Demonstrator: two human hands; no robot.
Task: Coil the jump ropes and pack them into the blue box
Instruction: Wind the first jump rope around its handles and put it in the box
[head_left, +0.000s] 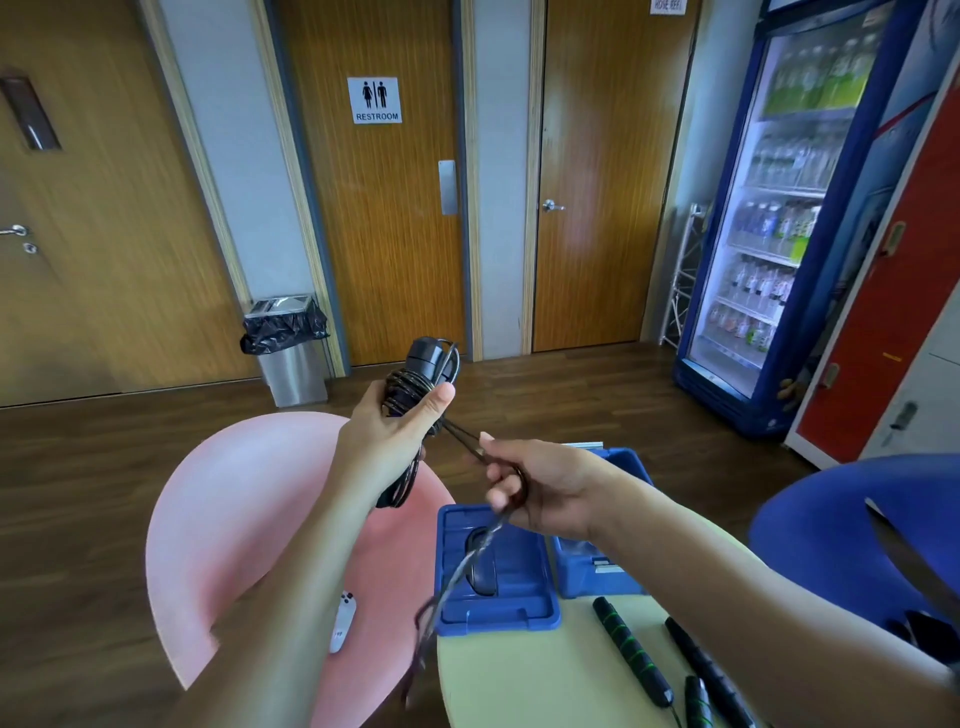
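jump rope (415, 387): black, cord wound round handles | left hand (397, 423) grips bundle | right hand (540, 488) pinches loose cord

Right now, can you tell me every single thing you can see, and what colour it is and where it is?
jump rope being coiled: 1, black, wound around its handles, held up in front
loose jump rope handles: about 3, black with green bands, on the table, near right
blue box: 1, blue, far end of the table
box lid: 1, blue, beside the box, its left
table: 1, pale yellow, bottom centre
pink chair: 1, pink, left of the table
white remote: 1, white, on the pink chair
blue chair: 1, blue, far right
bin: 1, silver with black bag, by the wall
doors: 3, brown wood, back wall
drinks fridge: 1, blue, right
left hand: 1, grips the coil
right hand: 1, pinches the rope's loose end
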